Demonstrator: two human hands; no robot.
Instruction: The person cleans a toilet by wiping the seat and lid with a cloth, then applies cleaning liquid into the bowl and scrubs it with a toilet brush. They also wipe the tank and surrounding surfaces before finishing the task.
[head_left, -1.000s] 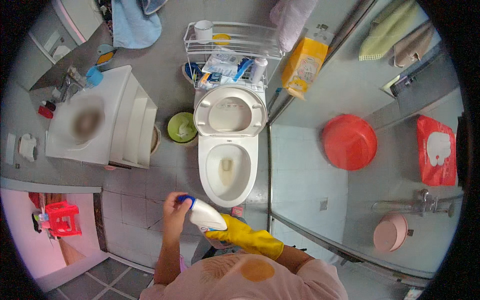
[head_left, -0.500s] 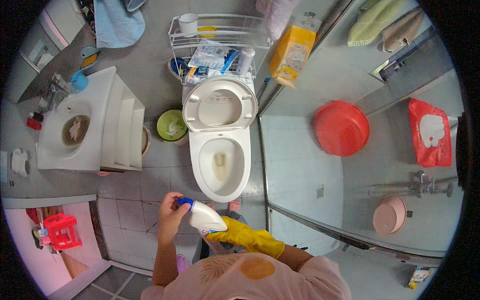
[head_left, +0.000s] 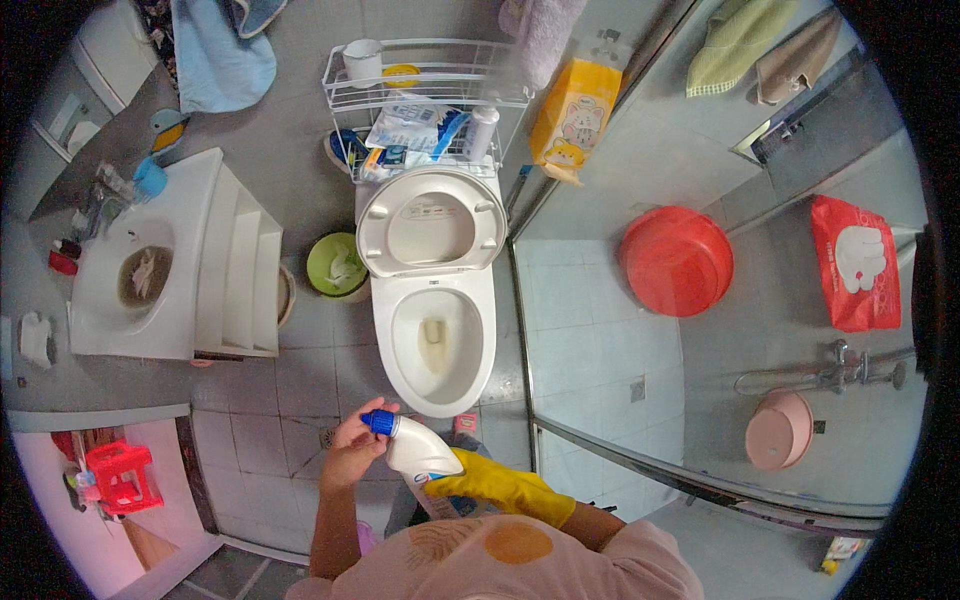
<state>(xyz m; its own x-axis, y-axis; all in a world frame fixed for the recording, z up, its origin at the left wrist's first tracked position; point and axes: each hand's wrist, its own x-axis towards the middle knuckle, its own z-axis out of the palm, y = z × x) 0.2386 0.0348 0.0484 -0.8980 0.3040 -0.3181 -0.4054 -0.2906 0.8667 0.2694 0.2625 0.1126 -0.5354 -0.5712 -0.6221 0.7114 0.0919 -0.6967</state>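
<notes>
Head view: white bottle held between a bare left hand and a gloved right hand

White bottle (head_left: 420, 447) with a blue cap (head_left: 379, 422), held in front of the person's torso and, seen from above, just short of the front rim of the toilet (head_left: 386, 340). The bottle is tilted, its capped end toward the person's left. The right hand (head_left: 490, 484), in a yellow glove, has its fingers (head_left: 448, 485) closed around the lower body of the bottle. The left hand (head_left: 350, 450) is bare; its fingers are partly curled about the cap, with the thumb on the near side, and whether they press on it cannot be told. Beyond the hands, the toilet's seat and lid stand raised (head_left: 375, 238). To its left is a green bin (head_left: 322, 268), and farther left a washbasin (head_left: 188, 205) containing murky water and a pale cloth (head_left: 145, 274). Above the toilet, a wire rack carries a white cup (head_left: 363, 63) and blue-and-white packages (head_left: 402, 128). At right, inside the shower enclosure, are a red basin (head_left: 676, 262) and, nearer the person, a pink basin (head_left: 779, 430).
</notes>
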